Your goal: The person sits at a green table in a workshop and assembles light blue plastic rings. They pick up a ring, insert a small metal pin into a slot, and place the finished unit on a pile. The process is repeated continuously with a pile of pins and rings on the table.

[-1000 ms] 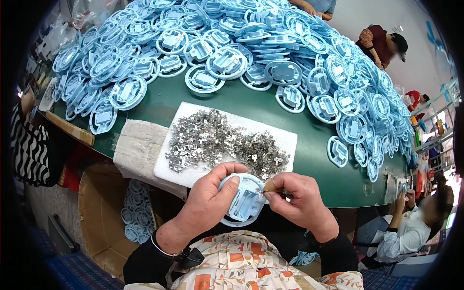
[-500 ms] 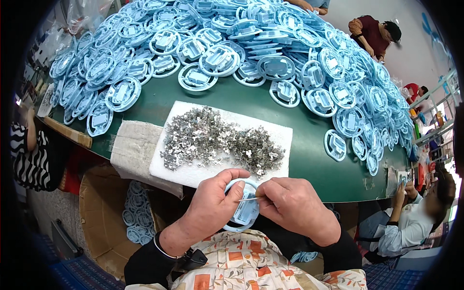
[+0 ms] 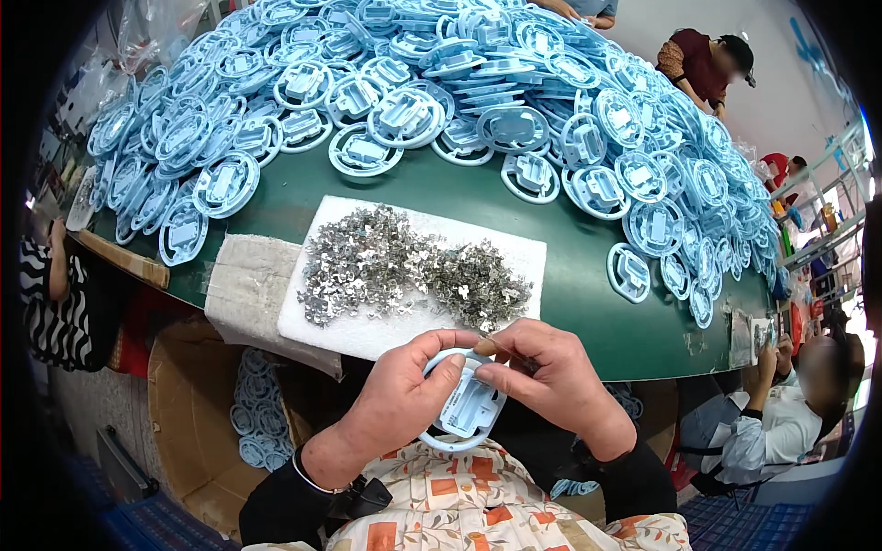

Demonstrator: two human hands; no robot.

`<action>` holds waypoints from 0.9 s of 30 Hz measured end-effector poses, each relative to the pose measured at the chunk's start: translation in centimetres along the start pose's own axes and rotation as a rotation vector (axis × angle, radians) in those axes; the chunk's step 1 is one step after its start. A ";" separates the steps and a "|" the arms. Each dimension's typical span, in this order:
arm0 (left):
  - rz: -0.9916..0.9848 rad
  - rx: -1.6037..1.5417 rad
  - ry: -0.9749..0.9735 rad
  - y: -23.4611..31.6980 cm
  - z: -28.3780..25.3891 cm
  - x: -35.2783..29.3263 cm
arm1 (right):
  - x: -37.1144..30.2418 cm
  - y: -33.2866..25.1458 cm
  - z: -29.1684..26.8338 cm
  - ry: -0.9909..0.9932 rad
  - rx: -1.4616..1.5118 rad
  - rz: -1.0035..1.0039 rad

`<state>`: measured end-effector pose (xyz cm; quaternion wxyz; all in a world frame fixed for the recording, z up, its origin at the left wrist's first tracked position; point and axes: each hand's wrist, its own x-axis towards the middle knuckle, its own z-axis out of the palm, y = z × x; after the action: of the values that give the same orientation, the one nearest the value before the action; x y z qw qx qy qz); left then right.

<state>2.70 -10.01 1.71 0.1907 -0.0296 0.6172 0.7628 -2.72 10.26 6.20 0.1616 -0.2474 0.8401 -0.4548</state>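
1. Fingers of the left hand [image 3: 390, 390] were closed on a pale blue round part [image 3: 470, 413], the thumb pressed over the upper left of its rim and the forefinger curled along its top
2. Thumb and forefinger of the right hand [image 3: 560, 381] were bent close together at the part's upper right edge; whether they gripped the rim or something small, I could not tell
3. Half a second earlier a thin metal shaft had run from the right fingertips across the middle of the part; by this moment that hand had shifted to the upper right edge, leaving the moulded recess uncovered
4. The part was held over the lap, in front of the patterned garment [image 3: 450, 496] and just below the near edge of the white foam board [image 3: 530, 257]
5. Small metal clips [image 3: 358, 266] lay heaped on that board, which rested on the green table [image 3: 588, 317] and overlapped a whitish slab [image 3: 243, 285] at its left
6. Compared with the earlier frame, the board and the big pile of blue parts [image 3: 514, 129] sat slightly further left in the view
7. At lower left, a cardboard box [image 3: 184, 422] held more blue parts, and a person in a light top [image 3: 767, 432] sat at the right
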 end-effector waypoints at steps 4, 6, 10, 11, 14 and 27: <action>0.006 -0.061 0.031 0.4 0.1 0.0 | -0.5 -0.4 -0.3 0.041 -0.022 0.034; 0.020 -0.062 0.049 0.5 0.4 0.0 | -0.3 -0.2 0.5 0.042 -0.036 -0.004; 0.075 -0.149 0.071 0.1 0.7 -0.1 | -1.3 1.5 0.8 0.160 0.224 0.064; 0.085 -0.186 0.068 0.4 0.7 -0.3 | -1.5 1.4 1.0 0.099 0.416 0.135; 0.087 -0.206 0.019 0.3 0.4 -0.2 | -1.7 1.6 0.5 -0.091 0.599 0.334; 0.381 0.718 0.003 1.9 0.3 0.1 | -1.8 1.3 0.4 -0.045 0.295 0.205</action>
<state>2.00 -10.03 3.50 0.0432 0.1528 0.8389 0.5206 -1.40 11.62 5.03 0.2603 -0.1442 0.7812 -0.5487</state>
